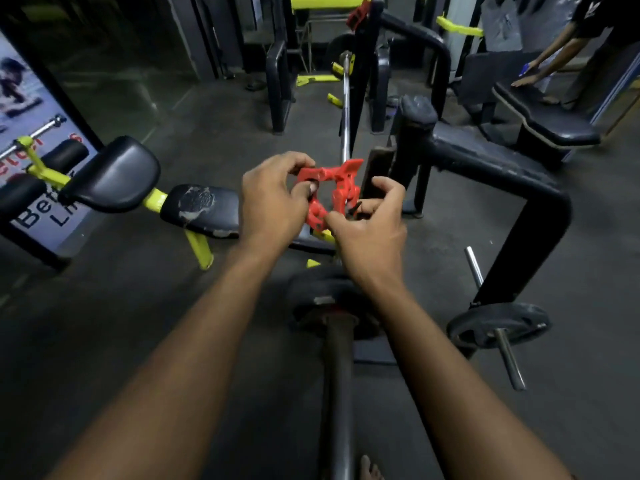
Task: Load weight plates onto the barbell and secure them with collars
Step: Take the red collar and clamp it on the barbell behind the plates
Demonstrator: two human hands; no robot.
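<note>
Above the dark steel barbell (337,375), a red hinged plastic collar (329,192) is held in mid-air (its lever flipped open) beyond the black round weight plate (311,289) already on the sleeve. It is pinched by the left hand (270,202) on one side and gripped by the right hand (372,230) on the other. Right of the barbell, a second black plate (498,325) is seen on a short chrome peg.
</note>
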